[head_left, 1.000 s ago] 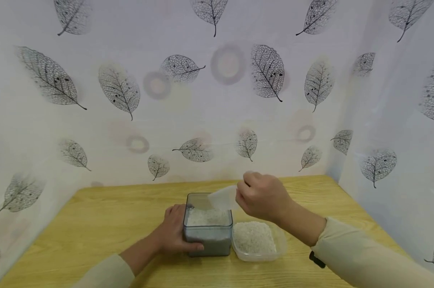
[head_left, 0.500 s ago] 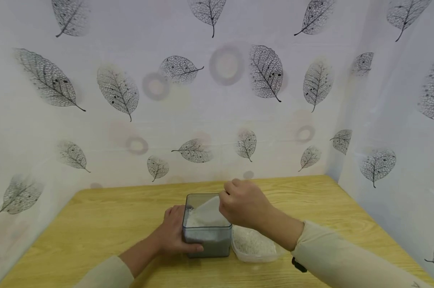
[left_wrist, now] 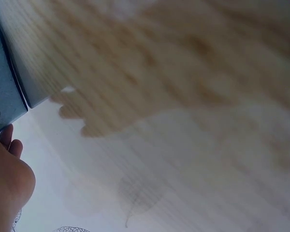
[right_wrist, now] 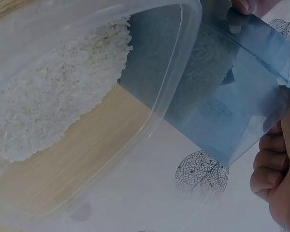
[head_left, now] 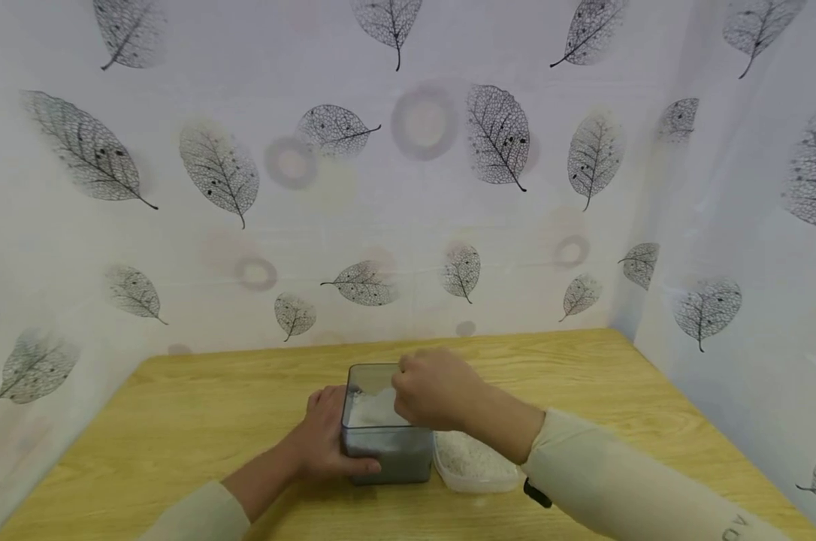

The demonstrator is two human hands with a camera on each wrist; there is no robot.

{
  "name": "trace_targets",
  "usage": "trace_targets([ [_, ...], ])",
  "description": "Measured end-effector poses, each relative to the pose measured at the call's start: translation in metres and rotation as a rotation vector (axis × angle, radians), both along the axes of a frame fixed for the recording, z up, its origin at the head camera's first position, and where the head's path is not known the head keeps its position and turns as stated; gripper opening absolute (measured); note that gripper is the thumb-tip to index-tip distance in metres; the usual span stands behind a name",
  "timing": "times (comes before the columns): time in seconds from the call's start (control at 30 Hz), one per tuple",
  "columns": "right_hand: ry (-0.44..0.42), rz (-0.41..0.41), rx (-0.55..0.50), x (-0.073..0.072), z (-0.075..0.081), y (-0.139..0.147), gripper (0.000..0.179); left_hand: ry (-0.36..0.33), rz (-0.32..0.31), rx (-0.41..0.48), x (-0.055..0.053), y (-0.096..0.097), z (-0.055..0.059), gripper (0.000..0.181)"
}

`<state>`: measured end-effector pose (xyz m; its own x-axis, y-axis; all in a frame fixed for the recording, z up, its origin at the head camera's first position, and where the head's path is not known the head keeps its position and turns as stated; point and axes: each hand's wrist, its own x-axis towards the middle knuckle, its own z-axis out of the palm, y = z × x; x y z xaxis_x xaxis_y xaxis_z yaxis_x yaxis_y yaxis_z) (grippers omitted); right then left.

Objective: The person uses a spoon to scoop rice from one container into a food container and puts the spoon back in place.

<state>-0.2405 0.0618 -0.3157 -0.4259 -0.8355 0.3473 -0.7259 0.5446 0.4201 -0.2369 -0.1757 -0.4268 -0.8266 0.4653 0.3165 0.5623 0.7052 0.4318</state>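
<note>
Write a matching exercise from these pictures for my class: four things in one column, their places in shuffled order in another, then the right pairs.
Things
1. square-mouthed, grey-blue, see-through plastic container
2. low, clear plastic tub
3. pale, translucent scoop
4. bare left hand

Places
A. in the bare right hand, at the mouth of the square vessel
B. at the taller vessel's left side, thumb along its front
C. on the yellow wood-grain table, directly between the left hand and the low vessel
D. to the right of the taller vessel, partly hidden by the right arm

Pairs: 1-C, 2-D, 3-A, 4-B
</note>
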Motion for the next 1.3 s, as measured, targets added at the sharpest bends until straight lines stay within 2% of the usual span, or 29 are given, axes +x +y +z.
trace_targets([
  [0.13, -0.146, -0.059, -0.016, 0.0, -0.003, -0.002, 0.031, -0.026, 0.003, -0.011, 0.0, 0.001, 0.0, 0.109],
  [0.23, -0.185, -0.078, -0.047, 0.0, -0.005, -0.002, 0.032, -0.024, 0.004, -0.003, 0.001, 0.001, 0.002, 0.11],
  [0.5, -0.2, -0.099, -0.067, 0.0, -0.008, -0.002, 0.03, -0.006, 0.008, -0.013, 0.001, 0.0, 0.001, 0.109],
  [0.93, -0.233, -0.15, -0.095, 0.002, -0.011, -0.001, 0.038, 0.024, 0.005, -0.012, 0.001, -0.001, -0.003, 0.106],
  [1.2, -0.246, -0.174, -0.228, 0.007, -0.013, -0.004, 0.041, 0.032, 0.002, -0.021, 0.0, -0.001, -0.001, 0.106],
  [1.3, -0.279, -0.19, -0.277, 0.009, -0.013, -0.004, 0.042, 0.032, 0.005, -0.027, 0.0, -0.001, 0.0, 0.107],
])
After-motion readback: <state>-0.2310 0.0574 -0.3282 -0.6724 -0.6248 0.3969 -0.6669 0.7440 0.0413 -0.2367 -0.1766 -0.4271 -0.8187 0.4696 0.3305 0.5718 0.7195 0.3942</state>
